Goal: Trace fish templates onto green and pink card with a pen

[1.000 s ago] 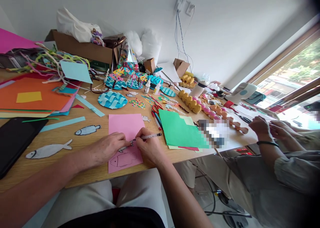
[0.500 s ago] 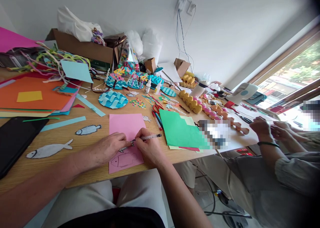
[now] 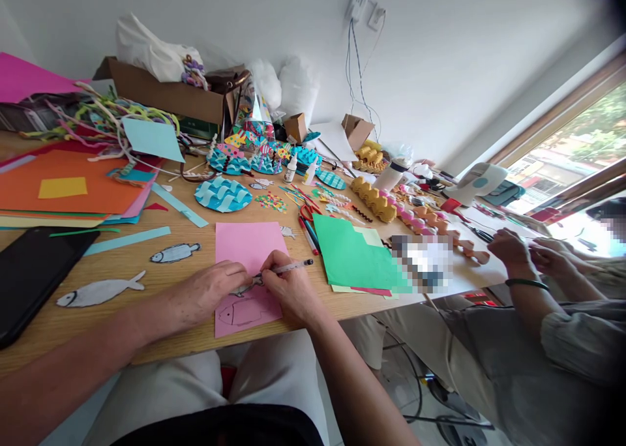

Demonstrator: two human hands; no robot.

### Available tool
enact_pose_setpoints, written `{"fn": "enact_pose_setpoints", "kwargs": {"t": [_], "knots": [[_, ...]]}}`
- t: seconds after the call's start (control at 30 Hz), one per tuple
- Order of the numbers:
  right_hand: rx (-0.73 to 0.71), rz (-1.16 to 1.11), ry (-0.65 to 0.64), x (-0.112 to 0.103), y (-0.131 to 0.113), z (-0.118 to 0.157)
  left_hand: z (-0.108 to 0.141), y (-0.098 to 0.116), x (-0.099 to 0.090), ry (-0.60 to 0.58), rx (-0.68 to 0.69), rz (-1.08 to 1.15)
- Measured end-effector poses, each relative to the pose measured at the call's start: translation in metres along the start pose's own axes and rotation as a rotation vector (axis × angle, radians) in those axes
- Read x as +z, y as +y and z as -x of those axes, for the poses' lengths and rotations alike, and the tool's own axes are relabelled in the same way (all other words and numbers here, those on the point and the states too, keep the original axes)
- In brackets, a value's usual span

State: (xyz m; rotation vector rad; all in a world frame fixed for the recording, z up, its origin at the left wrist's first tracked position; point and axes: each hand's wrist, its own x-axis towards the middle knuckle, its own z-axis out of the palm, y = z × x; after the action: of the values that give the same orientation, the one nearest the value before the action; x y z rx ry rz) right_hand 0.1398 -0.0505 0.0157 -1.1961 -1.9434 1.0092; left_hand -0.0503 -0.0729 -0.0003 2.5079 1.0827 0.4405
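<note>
A pink sheet lies on the wooden table, with a fish outline drawn on its lower part. My right hand is closed around a pen, its tip end close to a small paper fish cutout on the sheet. Resting on the sheet's left side, my left hand has its fingertips at the cutout; its fingers lie flat and forward. Two more paper fish, a large white one and a smaller outlined one, lie left of the sheet.
Green paper and markers lie right of the pink sheet. A black tablet and stacked coloured paper are at left. Blue woven paper and glue bottles stand behind. Another person's hands are at right.
My right hand and the pen have shifted very slightly left along the cutout. The whole view has moved a little; my left hand stays on the sheet.
</note>
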Motion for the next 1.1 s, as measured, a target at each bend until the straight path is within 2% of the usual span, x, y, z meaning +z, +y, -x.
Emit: {"fn": "enact_pose_setpoints", "kwargs": {"t": [0.3, 0.53, 0.73, 1.1], "knots": [[0.005, -0.016, -0.011, 0.002, 0.003, -0.002, 0.008, -0.002, 0.003, -0.01, -0.027, 0.031], [-0.022, 0.008, -0.021, 0.006, 0.002, -0.005, 0.009, 0.004, 0.006, 0.061, -0.099, 0.047], [-0.016, 0.037, -0.05, 0.009, 0.0, -0.009, 0.019, 0.003, 0.008, 0.129, 0.029, 0.018], [-0.087, 0.043, -0.069, 0.011, -0.002, -0.01, 0.022, 0.003, 0.008, 0.117, 0.016, 0.006]]}}
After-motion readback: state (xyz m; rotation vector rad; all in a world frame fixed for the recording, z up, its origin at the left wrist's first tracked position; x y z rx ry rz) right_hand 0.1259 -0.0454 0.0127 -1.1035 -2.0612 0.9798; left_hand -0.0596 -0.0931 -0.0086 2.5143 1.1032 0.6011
